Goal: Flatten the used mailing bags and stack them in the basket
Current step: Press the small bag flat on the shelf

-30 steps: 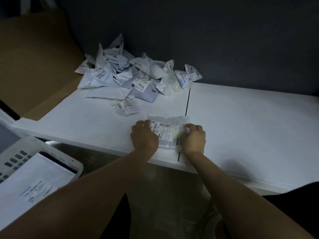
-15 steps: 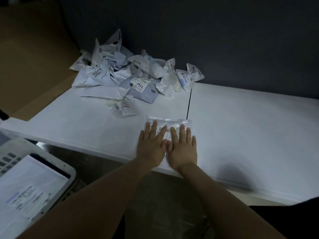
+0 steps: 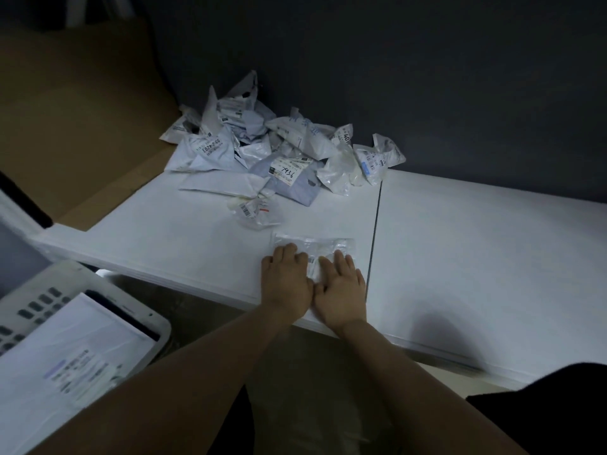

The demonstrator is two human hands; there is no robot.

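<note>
- Clear plastic mailing bag lies on white table, centre frame.
- Left grip and right grip, both released, press it flat.
- Basket sits lower left.

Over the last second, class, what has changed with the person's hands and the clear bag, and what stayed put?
The left hand and right hand let go of the side edges of the clear bag, moved inward and now press side by side on its near half, against the table. The bag itself stayed in place, as did the crumpled pile and the basket.
</note>
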